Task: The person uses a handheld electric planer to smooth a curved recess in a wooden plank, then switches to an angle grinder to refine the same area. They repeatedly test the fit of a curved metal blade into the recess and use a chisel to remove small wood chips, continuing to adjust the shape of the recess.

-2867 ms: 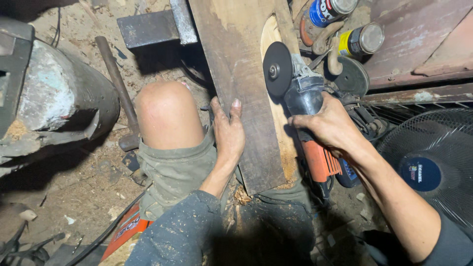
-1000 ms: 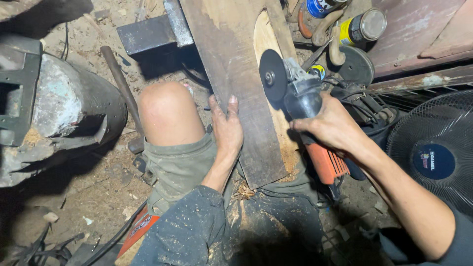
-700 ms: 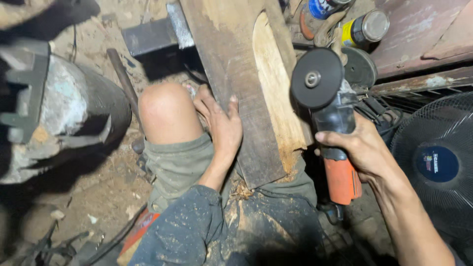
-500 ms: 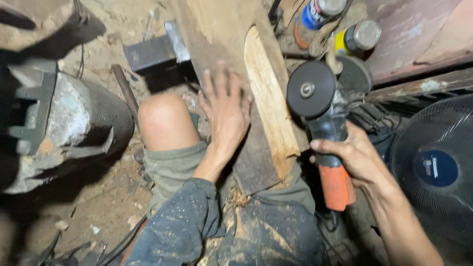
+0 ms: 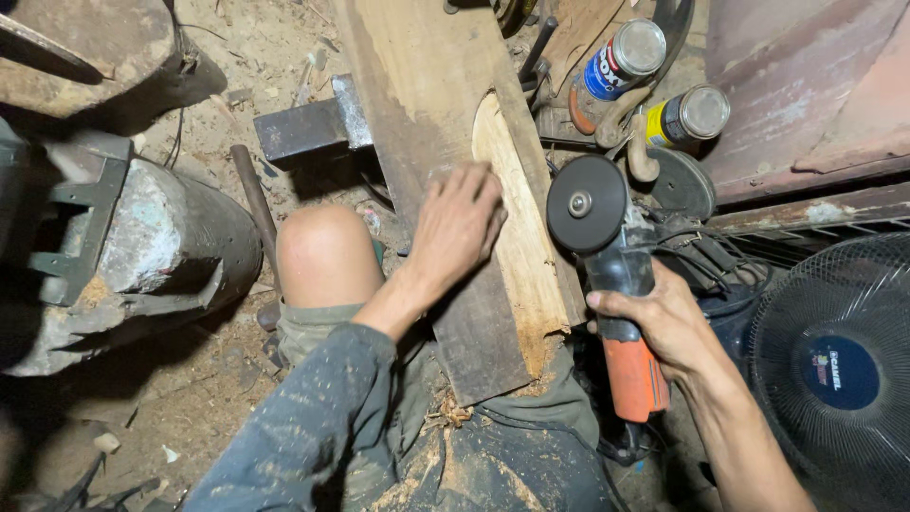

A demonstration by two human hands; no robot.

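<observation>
Across the person's lap, a long wooden plank (image 5: 445, 142) slants up toward the dirt floor (image 5: 218, 57), its right edge ground pale.

The left hand (image 5: 457, 228) lies flat on the plank, fingers (image 5: 474, 185) spread, gripping nothing. The right hand (image 5: 664, 322) wraps tightly round the angle grinder (image 5: 607, 275), disc held just beside the pale edge. The plank looks stiff, heavy and splintery, best steadied by pressing its broad dark face; the grinder looks weighty and needs a firm grip on its orange body.

One view only, from the person's head, looking steeply down over their lap. It sits close: the bare knee (image 5: 327, 256) and the plank (image 5: 445, 161) fill the middle, the fan (image 5: 839, 370) cuts off at the right edge, and the dirt floor (image 5: 190, 398) runs out left.
</observation>
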